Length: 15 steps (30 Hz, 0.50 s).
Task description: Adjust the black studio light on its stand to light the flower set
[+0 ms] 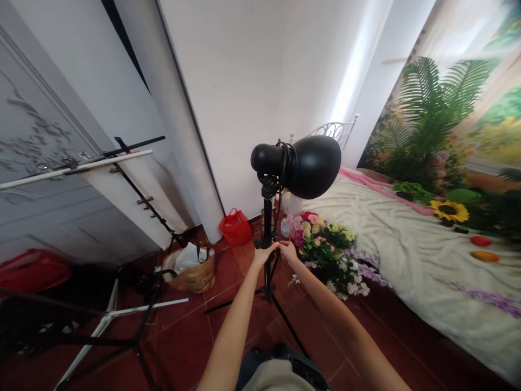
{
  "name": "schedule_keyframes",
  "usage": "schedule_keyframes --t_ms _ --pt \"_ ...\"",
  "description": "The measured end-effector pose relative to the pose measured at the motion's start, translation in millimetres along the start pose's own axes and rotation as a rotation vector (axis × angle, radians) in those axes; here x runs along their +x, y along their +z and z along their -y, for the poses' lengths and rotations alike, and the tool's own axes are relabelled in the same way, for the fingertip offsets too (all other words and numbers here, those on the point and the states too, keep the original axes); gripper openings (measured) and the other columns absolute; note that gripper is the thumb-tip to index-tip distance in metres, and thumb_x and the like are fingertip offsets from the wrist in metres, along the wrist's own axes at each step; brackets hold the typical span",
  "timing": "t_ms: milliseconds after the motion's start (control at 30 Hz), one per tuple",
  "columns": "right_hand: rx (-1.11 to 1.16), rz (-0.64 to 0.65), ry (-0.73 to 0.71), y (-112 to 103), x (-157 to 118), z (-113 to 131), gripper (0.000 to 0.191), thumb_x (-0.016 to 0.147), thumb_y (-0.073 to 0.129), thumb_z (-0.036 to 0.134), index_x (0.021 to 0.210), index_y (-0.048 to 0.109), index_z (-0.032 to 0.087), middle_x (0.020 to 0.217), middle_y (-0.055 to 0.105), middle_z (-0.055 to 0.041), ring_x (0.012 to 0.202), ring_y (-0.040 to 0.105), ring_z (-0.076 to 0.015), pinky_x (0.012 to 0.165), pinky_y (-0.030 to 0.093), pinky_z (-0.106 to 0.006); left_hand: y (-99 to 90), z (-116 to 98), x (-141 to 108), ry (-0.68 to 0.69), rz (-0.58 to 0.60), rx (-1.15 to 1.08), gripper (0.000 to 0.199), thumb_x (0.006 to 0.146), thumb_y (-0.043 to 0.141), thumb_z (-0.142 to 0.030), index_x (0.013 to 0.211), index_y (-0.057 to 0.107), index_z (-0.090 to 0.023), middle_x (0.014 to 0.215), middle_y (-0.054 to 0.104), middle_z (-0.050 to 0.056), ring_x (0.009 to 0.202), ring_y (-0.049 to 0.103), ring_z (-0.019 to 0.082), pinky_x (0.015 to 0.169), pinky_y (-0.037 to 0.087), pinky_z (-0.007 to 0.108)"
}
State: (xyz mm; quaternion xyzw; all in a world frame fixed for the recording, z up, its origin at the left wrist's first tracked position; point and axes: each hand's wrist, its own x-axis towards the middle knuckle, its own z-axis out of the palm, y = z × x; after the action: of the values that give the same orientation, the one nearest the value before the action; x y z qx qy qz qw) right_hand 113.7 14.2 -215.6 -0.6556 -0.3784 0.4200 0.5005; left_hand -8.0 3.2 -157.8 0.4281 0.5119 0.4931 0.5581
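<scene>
A black studio light (311, 165) with a wide round reflector sits on top of a black light stand (267, 214), its reflector facing right. A dark cable hangs in loops behind the reflector and runs down by the pole. My left hand (264, 254) is closed around the pole at a collar, thumb across the front and the other fingers hidden behind it. Just right of the pole, my right hand (288, 251) is pinched close to the left thumb at the collar. What its fingertips hold is too small to make out. The stand's legs spread on the red tiles.
Artificial flowers (321, 233) bunch beside the stand, against a bed with a cream blanket (407, 260). A red bag (236, 227) and a wicker basket (195, 274) stand left on the floor. Further left are a white stand leg (150, 308) and a backdrop bar (81, 165) with clamps.
</scene>
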Motion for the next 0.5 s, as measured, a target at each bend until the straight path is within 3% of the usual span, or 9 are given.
schedule_keyframes --t_ms 67,133,233,367,500 --pt "-0.033 -0.052 -0.032 -1 0 1 0.027 0.071 0.055 0.031 0.094 0.052 0.017 0.068 0.061 -0.0024 0.062 0.059 -0.0166 0.058 0.047 -0.026 -1.0 5 3 0.028 0.021 0.007 0.033 0.049 0.08 -0.037 0.07 0.069 -0.014 0.078 0.07 0.008 0.073 0.065 0.019 0.073 0.052 0.031" --pt "-0.042 -0.089 -0.153 -3 -4 -2 0.027 0.072 0.053 0.029 0.097 0.05 0.018 0.082 0.063 -0.0056 0.074 0.061 -0.0176 0.069 0.049 -0.029 -2.2 9 5 0.057 0.033 0.011 0.034 0.05 0.08 -0.037 0.072 0.069 -0.013 0.081 0.07 0.009 0.072 0.064 0.018 0.074 0.052 0.031" --pt "0.04 -0.008 -0.355 -5 -14 -16 0.03 0.076 0.05 0.03 0.103 0.048 0.018 0.102 0.06 -0.0096 0.091 0.06 -0.0184 0.082 0.049 -0.033 -3.4 13 8 0.071 0.037 0.007 0.036 0.05 0.079 -0.037 0.075 0.068 -0.013 0.084 0.07 0.009 0.072 0.064 0.018 0.074 0.052 0.031" --pt "0.193 0.116 -0.328 -4 -24 -33 0.03 0.075 0.049 0.032 0.103 0.048 0.02 0.11 0.058 -0.0079 0.102 0.057 -0.018 0.085 0.049 -0.035 -2.8 16 11 0.081 0.035 -0.011 0.037 0.049 0.079 -0.036 0.076 0.068 -0.014 0.084 0.07 0.009 0.072 0.065 0.018 0.073 0.052 0.03" --pt "0.314 0.143 -0.261 -1 -28 -31 0.032 0.075 0.052 0.037 0.102 0.047 0.021 0.103 0.061 -0.0069 0.094 0.06 -0.0176 0.077 0.052 -0.032 -1.3 19 14 0.052 0.017 -0.037 0.037 0.046 0.081 -0.034 0.074 0.068 -0.014 0.084 0.07 0.01 0.072 0.065 0.018 0.072 0.052 0.031"
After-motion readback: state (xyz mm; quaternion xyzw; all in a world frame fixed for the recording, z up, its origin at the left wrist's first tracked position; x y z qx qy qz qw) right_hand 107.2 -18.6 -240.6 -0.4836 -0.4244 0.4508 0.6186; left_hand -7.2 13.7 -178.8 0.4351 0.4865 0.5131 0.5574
